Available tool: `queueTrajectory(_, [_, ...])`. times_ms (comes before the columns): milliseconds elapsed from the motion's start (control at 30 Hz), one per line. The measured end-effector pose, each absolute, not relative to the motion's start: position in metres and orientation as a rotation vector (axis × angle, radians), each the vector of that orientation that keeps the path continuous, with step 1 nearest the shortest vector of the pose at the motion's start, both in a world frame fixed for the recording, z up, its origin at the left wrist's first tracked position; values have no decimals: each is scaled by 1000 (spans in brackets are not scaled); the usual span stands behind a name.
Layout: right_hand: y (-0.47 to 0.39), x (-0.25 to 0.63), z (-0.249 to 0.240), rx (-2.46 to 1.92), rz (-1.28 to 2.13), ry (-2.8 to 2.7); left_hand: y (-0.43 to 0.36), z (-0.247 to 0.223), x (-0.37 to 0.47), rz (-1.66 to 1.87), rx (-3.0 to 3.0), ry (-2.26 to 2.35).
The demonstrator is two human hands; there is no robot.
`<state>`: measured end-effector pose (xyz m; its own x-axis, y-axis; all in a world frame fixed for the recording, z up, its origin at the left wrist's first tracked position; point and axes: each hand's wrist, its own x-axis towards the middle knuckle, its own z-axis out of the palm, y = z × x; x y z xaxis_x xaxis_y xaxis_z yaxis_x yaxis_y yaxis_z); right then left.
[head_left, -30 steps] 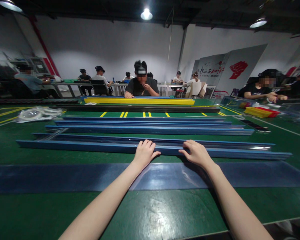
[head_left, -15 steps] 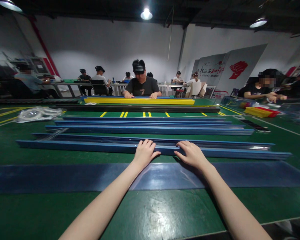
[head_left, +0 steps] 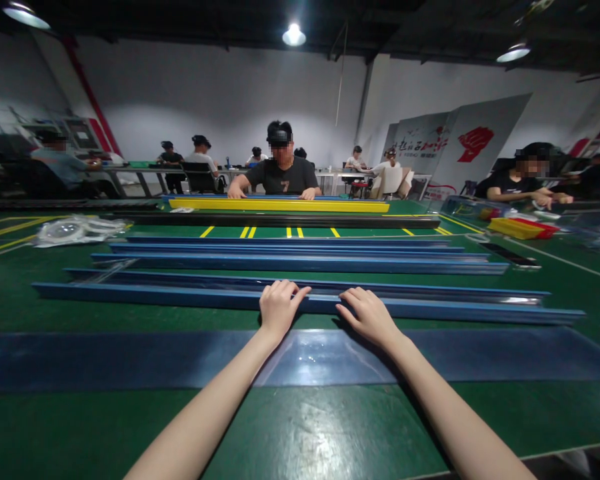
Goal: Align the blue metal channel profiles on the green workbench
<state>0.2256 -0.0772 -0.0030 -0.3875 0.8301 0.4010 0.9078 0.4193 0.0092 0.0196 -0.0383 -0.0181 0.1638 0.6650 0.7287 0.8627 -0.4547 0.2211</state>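
Here, table: green, bearing all the lengths.
Strip: flat, dark and glossy, lying in front.
Near rail: blue, lengthwise just past the strip, under both hands.
Rear rails: also blue, roughly parallel beyond it.
Near wall: the step seems to be working this edge, about mid-length.
Left hand: fingers over that wall, thumb toward its partner; squeezing or resting, I cannot tell.
Right hand: likewise over, firmness equally unclear.
Gap between hands: short; the next move probably calls for even, steady contact.
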Motion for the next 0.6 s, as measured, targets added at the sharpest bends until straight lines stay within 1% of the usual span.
queueTrajectory(133, [-76, 219, -1, -1463, -298, -2328, -35, -13, 17, -1250, -2047, -1737])
queueTrajectory(333, [-72, 212, 8, -1512, -187, -2292, -34, 4, 14, -1002, -2163, -1973])
queueTrajectory(467, [-70, 198, 13, -1578, -186, -2340, -36, 5, 9, -817, -2280, -1861])
queueTrajectory(600, [-66, 185, 16, -1597, -215, -2494, -38, 0, -3, -664, -2390, -1522])
